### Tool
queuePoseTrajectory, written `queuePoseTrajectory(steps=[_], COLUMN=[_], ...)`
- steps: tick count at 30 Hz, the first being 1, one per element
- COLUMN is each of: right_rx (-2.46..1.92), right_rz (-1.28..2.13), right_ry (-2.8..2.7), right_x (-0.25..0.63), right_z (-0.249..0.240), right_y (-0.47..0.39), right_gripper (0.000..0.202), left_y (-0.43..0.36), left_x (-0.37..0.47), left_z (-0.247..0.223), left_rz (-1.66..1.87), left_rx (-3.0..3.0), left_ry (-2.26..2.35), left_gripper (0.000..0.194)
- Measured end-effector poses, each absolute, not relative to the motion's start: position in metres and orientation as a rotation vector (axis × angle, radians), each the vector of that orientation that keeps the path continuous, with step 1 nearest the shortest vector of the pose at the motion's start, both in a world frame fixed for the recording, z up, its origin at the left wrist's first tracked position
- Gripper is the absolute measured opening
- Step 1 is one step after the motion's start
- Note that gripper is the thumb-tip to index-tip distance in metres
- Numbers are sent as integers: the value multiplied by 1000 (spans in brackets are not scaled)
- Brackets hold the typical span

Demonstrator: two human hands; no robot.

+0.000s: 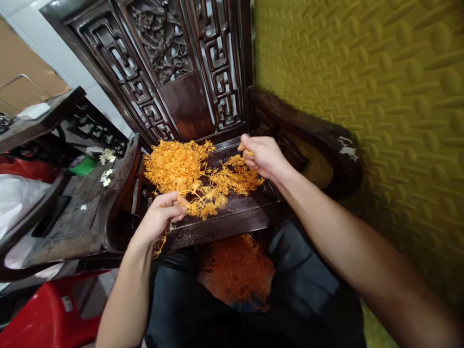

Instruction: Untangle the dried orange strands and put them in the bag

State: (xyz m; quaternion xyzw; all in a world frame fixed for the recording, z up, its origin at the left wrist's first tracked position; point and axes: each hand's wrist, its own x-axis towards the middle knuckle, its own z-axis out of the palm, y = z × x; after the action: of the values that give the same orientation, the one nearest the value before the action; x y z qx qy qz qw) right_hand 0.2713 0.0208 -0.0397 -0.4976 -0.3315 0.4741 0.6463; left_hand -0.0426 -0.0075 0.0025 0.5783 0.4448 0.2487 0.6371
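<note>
Orange branching pieces (207, 201), thin-stemmed with many short forked tips, in left hand (166, 213), centre of frame; far end blurred, fingers pinched closed on the near end. A strand hangs below that hand. Right hand (262, 154), right of centre, fingers curled nearly closed, small orange bit between fingertips, raised over the seat's right side. Big orange heap (173, 165) left of centre on dark wooden seat (241, 214): dense, tangled, matte, bright yellow-orange. Smaller orange pile (237, 175) just right of it, looser, spindly, stems showing, dark wood visible around. Pale specks on the seat's front edge. Carved chair back (165, 54) at top centre, openwork. More orange strands (239, 266) lower centre, between the legs, dimmer and redder, massed; container unclear. Red plastic stool (50, 320) lower left. Yellow textured surface (366, 76) fills the right side.
</note>
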Motion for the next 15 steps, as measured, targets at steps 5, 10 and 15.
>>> queuePoseTrajectory(steps=[5,10,15], right_rx=[-895,-860,-1167], right_rz=[1545,1506,1358], right_ry=[-756,-747,-1117], right_x=[239,224,204], right_z=[-48,-36,-29], right_y=[12,11,-2], right_gripper=[21,27,54], left_y=[3,8,4], left_x=[-42,-40,-31], left_z=[6,5,4], left_rz=[708,704,606], left_rx=[1287,1347,1573], left_ry=[970,995,1041], left_gripper=[13,14,11])
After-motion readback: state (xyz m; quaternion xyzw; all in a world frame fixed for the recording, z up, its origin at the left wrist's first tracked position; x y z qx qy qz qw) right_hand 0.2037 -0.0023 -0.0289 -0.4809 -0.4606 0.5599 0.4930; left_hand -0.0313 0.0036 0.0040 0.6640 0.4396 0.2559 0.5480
